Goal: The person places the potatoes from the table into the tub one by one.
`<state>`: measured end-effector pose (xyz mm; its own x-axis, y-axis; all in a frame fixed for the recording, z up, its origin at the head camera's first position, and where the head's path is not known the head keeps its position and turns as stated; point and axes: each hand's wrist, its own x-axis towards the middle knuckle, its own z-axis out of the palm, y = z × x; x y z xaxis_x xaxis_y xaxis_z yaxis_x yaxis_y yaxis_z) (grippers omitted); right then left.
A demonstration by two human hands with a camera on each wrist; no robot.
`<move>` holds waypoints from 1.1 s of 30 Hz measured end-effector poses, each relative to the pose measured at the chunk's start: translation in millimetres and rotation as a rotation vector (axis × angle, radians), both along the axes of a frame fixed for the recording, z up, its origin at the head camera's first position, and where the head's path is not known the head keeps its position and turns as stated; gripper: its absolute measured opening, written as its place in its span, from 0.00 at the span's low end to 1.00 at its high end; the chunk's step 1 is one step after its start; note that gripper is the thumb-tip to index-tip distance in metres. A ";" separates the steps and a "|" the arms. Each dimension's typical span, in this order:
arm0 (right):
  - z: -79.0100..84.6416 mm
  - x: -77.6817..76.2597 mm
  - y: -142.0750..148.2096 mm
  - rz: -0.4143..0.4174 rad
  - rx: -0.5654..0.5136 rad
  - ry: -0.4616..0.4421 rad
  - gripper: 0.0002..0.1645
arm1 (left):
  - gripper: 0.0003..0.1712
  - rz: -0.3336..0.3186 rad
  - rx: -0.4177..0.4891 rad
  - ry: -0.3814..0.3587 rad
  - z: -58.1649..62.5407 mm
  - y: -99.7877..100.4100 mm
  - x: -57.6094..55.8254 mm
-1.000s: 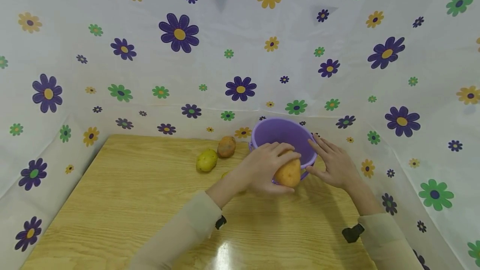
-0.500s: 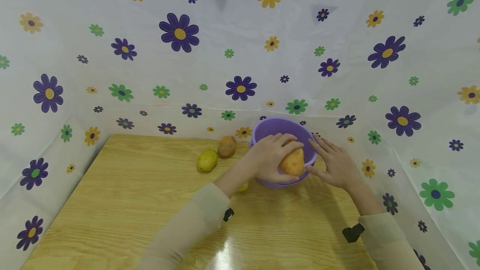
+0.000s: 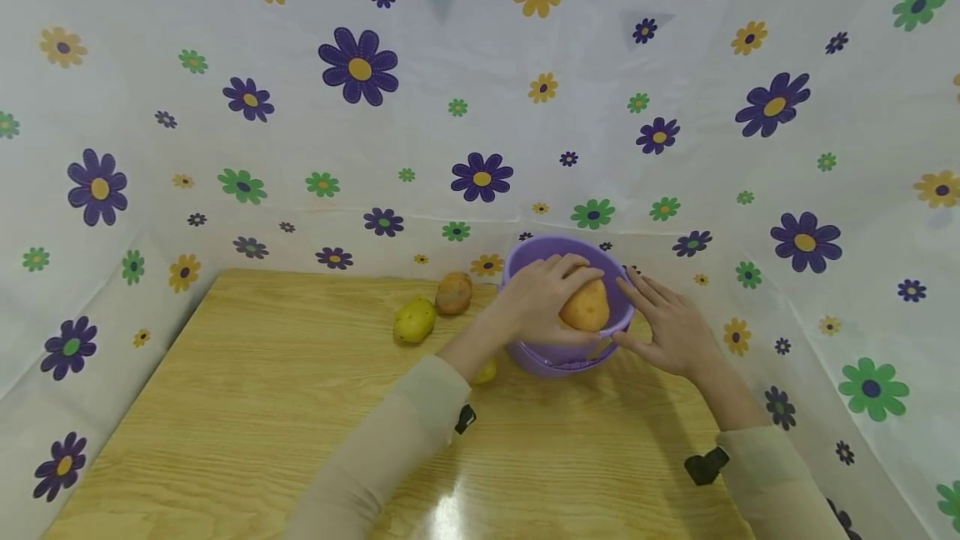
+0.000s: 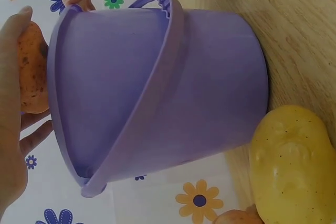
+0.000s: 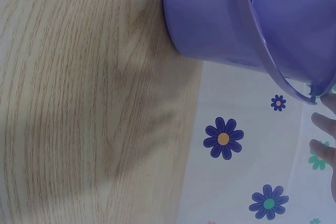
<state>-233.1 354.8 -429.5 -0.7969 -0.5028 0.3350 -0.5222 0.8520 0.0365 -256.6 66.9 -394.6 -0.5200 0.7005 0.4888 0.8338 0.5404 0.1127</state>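
My left hand (image 3: 542, 300) grips an orange-brown potato (image 3: 587, 307) at the mouth of a purple bucket (image 3: 551, 359). In the left wrist view that potato (image 4: 33, 72) shows dark spots and overlaps the rim. The bucket stands upright on the table, its handle folded down along the near side. At the right of the rim, my right hand (image 3: 671, 330) rests with fingers straight and thumb spread. Only fingertips (image 5: 325, 127) of it show in the right wrist view. A yellow potato (image 3: 486, 372) lies beside the bucket's base, partly hidden by my left wrist.
Left of the bucket, a yellow-green potato (image 3: 414, 321) and a brown potato (image 3: 453, 293) lie close together on the wooden table (image 3: 300, 390). A white sheet with printed flowers (image 3: 420, 132) rises behind the table's back edge and along both sides.
My left hand has carried the potato up and slightly right, from in front of the bucket to over its mouth. The yellow potato beside the base shows more. My right hand stays put.
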 end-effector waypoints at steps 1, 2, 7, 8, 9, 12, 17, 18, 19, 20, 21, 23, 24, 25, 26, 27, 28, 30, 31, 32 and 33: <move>-0.1 0.1 -0.1 0.002 0.000 0.003 0.53 | 0.52 0.005 0.006 -0.004 -1.0 0.2 -1.9; -0.1 0.1 -0.3 0.006 -0.001 0.006 0.53 | 0.52 0.013 0.009 -0.011 -1.7 0.2 -3.8; -0.2 0.2 0.1 0.011 -0.004 0.015 0.53 | 0.53 0.055 0.009 -0.063 -8.6 -0.2 -14.1; -0.2 0.3 0.3 0.012 -0.003 0.016 0.53 | 0.53 0.063 0.009 -0.075 -10.1 -0.2 -15.7; -0.2 0.3 0.5 0.012 -0.002 0.017 0.53 | 0.53 0.069 0.011 -0.089 -11.8 0.0 -17.2; -0.3 0.5 0.2 0.013 0.000 0.020 0.53 | 0.54 0.076 0.016 -0.126 -15.6 1.2 -19.8; -1.0 -0.5 -0.2 0.019 -0.004 0.026 0.52 | 0.54 0.082 0.014 -0.146 -17.2 2.7 -22.5; -1.1 -0.8 -0.2 0.020 -0.004 0.026 0.52 | 0.54 0.088 0.012 -0.146 -16.9 2.7 -22.8; -1.1 -0.9 -0.1 0.019 -0.005 0.026 0.52 | 0.54 0.096 0.009 -0.148 -16.7 2.9 -23.2; -1.0 -0.9 0.0 0.019 -0.004 0.027 0.52 | 0.54 0.103 0.008 -0.153 -16.4 2.9 -23.4; -0.9 -0.8 -0.2 0.019 -0.002 0.029 0.52 | 0.54 0.110 0.003 -0.157 -16.2 2.9 -23.7; -0.5 -0.4 -0.4 0.017 0.001 0.031 0.52 | 0.54 0.124 -0.012 -0.172 -16.0 3.0 -24.1; -0.5 -0.2 -0.4 0.015 0.003 0.031 0.53 | 0.53 0.133 -0.022 -0.179 -16.1 3.1 -24.4; -0.3 -0.1 -0.4 0.015 0.004 0.033 0.53 | 0.53 0.141 -0.031 -0.188 -16.4 3.2 -24.6; -0.3 0.0 -0.4 0.015 0.005 0.034 0.53 | 0.53 0.148 -0.041 -0.195 -16.7 3.2 -24.8; -0.4 -0.1 -0.4 0.015 0.005 0.034 0.53 | 0.53 0.156 -0.051 -0.201 -17.0 3.4 -24.9; -0.5 -0.2 -0.3 0.016 0.006 0.035 0.53 | 0.53 0.161 -0.057 -0.207 -17.3 3.5 -25.2; -0.7 -0.4 -0.2 0.019 0.004 0.036 0.53 | 0.52 0.169 -0.066 -0.217 -18.2 3.8 -25.6; -0.8 -0.5 -0.2 0.021 0.003 0.037 0.53 | 0.52 0.172 -0.067 -0.222 -18.5 4.0 -25.8; -1.0 -0.8 -0.1 0.023 0.001 0.037 0.53 | 0.52 0.174 -0.069 -0.224 -18.9 4.1 -26.1; -1.1 -1.0 -0.1 0.026 0.000 0.037 0.53 | 0.52 0.174 -0.068 -0.227 -19.0 4.2 -26.3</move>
<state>-234.1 354.8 -430.5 -0.7706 -0.5228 0.3645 -0.5423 0.8383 0.0560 -282.9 71.1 -413.6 -0.7261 0.6184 0.3008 0.6854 0.6860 0.2443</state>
